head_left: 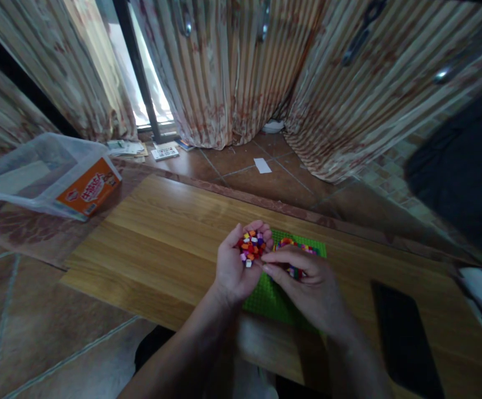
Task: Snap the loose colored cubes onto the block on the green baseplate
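Note:
My left hand (236, 271) is cupped palm up, with its fingers curled round a heap of small toy bricks (252, 247) in red, orange, white, yellow, purple and pink. Close to the heap, my right hand (307, 280) has thumb and forefinger pinched together at the edge of the left palm. Whatever is between those fingertips is too small to make out. Beneath both hands lies a green studded baseplate (272, 302). Coloured bricks (286, 242) form a curved pattern on its far part, partly hidden by my right hand.
The wooden table (161, 233) extends to both sides. A black flat device (407, 335) lies to the right of the baseplate. At the far left stands a clear plastic bin (57, 172) with an orange label. Striped curtains (241, 72) hang beyond, and a white paper (262, 165) lies on the floor.

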`<state>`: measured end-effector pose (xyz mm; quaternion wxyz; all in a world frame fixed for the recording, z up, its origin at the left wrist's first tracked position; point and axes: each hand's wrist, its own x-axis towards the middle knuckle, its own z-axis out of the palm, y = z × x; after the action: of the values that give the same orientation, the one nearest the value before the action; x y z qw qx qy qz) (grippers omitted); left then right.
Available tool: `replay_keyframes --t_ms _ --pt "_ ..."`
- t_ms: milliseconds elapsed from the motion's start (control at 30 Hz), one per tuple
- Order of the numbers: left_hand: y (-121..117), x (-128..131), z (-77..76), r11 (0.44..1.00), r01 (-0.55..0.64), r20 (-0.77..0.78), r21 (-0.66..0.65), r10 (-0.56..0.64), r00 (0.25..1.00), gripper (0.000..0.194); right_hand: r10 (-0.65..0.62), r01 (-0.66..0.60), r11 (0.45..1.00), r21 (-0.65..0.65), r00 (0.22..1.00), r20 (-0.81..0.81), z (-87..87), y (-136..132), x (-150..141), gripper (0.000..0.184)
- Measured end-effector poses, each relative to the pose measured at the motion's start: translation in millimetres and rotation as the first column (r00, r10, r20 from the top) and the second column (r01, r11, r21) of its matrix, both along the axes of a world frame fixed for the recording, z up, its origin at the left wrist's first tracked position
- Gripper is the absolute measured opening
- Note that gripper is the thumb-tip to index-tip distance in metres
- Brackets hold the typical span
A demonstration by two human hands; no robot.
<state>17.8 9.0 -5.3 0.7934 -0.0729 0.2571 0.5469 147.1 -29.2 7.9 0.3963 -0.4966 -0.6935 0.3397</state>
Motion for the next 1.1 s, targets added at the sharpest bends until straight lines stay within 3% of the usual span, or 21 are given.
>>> replay_keyframes --t_ms 233,667,1100 --pt "0 0 -0.2 0.998 0.032 -0.041 0.046 -0.030 0.999 0.034 0.079 -0.081 0.996 0.027 0.994 0.069 -6.6 1 -16 0.015" --pt "0 0 -1.8 0.999 0.046 -0.041 -0.016 -0.046 0.998 0.033 0.054 -0.064 0.998 0.026 0.959 0.277 -6.1 1 -20 0.010" --pt "0 0 -1.6 0.999 0.049 -0.059 0.002 -0.048 0.997 0.033 0.071 -0.062 0.997 -0.045 0.966 0.250 -5.1 2 -19 0.009"
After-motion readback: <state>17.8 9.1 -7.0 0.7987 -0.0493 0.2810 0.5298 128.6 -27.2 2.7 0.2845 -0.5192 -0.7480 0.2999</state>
